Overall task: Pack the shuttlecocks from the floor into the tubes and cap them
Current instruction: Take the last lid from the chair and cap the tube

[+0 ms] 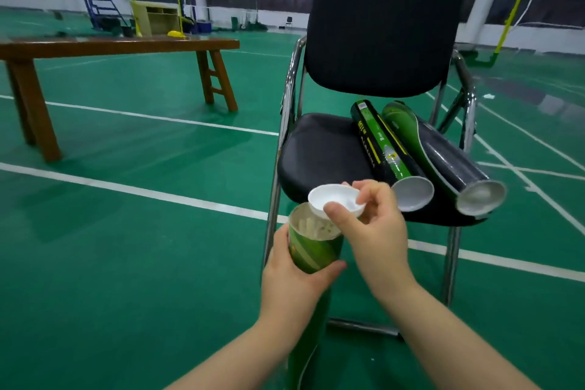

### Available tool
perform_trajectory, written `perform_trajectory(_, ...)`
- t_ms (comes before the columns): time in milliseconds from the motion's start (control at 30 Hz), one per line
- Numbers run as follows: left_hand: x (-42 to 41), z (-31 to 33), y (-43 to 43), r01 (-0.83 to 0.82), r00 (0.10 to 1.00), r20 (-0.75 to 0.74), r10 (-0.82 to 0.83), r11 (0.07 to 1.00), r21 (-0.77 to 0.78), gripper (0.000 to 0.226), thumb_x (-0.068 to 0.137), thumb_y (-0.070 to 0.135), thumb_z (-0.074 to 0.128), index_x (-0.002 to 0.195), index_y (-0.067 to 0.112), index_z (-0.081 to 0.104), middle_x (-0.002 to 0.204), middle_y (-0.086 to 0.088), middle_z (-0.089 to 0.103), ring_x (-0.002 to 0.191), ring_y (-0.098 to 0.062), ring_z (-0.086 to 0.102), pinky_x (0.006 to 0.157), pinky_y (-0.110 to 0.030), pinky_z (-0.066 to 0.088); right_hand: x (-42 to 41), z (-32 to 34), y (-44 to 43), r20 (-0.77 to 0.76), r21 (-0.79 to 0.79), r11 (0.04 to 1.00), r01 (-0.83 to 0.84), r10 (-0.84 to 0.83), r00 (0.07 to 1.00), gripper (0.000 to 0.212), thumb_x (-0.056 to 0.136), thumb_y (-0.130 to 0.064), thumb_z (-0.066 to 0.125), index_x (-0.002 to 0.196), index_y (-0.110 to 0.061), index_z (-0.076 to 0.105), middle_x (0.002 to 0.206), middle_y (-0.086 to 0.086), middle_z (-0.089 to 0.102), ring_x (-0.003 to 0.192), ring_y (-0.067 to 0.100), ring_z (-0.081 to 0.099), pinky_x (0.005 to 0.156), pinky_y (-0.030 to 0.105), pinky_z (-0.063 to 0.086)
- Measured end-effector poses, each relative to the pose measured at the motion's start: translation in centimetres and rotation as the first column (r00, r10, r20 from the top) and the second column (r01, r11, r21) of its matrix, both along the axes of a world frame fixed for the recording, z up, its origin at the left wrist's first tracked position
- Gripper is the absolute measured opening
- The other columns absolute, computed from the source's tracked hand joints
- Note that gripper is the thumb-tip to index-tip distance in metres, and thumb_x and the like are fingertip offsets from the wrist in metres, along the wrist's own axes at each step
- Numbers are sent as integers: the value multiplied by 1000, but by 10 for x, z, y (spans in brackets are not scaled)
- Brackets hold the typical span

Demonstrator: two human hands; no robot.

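My left hand grips a green shuttlecock tube upright just below its open mouth, where white feathers show inside. My right hand pinches a white plastic cap between thumb and fingers, tilted over the tube's far rim and touching it. Two more tubes lie side by side on the black chair seat: a black and green tube and a green and dark tube, each with a white cap on its near end.
The black chair with chrome legs stands right in front of me on the green court floor with white lines. A brown wooden bench stands at the left. Net posts and a blue umpire stand are far back.
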State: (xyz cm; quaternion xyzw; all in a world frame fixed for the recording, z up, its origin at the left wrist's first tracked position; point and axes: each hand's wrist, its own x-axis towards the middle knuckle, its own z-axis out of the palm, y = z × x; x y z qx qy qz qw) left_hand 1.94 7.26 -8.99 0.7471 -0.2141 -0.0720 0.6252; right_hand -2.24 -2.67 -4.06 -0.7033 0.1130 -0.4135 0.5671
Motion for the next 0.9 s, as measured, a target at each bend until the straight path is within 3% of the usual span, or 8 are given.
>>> perform_trajectory(133, -38, -6, 12, 67, 995, -82, -64, 998, 23, 59, 57, 34, 82, 96, 47, 40, 91, 15, 60, 84, -1, 57, 68, -19, 46, -37, -20, 13, -58, 9, 1000, -3, 4, 998, 30, 53, -44, 73, 67, -40, 47, 103, -6, 55, 108, 17, 58, 91, 50, 47)
perform_trajectory(400, -94, -16, 31, 165, 982, -105, -155, 982, 92, 53, 59, 29, 81, 90, 45, 41, 84, 16, 59, 73, 9, 55, 56, -7, 41, -96, -48, 31, -83, -76, 996, 52, -58, 995, 39, 53, -47, 73, 71, -29, 44, 100, -16, 56, 105, 16, 57, 86, 38, 47)
perform_trajectory(500, -109, -19, 30, 162, 982, -114, -150, 981, 102, 54, 59, 28, 80, 90, 47, 40, 86, 17, 59, 74, 9, 55, 57, -7, 41, -113, -50, 31, -108, -166, 982, 91, -109, 988, 40, 54, -48, 70, 75, -26, 44, 104, -12, 55, 105, 5, 54, 86, 22, 42)
perform_trajectory(600, -123, -22, 28, 155, 980, -143, -141, 984, 90, 55, 60, 26, 80, 93, 47, 41, 86, 17, 60, 73, 9, 55, 55, -6, 40, -126, -49, 31, -158, -247, 967, 67, -109, 981, 37, 56, -50, 68, 84, -35, 48, 109, -16, 56, 104, -5, 50, 85, 8, 36)
perform_trajectory(733, -139, -29, 25, 154, 973, -182, -139, 985, 73, 51, 62, 23, 79, 91, 45, 43, 86, 14, 62, 74, 5, 58, 55, -8, 42, -139, -52, 27, -225, -312, 950, 11, -85, 971, 41, 61, -54, 63, 99, -45, 50, 109, -26, 55, 105, -6, 49, 87, 5, 34)
perform_trajectory(900, -146, -33, 23, 157, 977, -157, -143, 984, 80, 54, 64, 25, 77, 100, 42, 41, 91, 14, 62, 81, -1, 58, 64, -18, 46, -146, -61, 24, -229, -399, 917, 22, -123, 966, 50, 70, -52, 59, 112, -25, 60, 116, -15, 54, 111, 2, 46, 96, 8, 32)
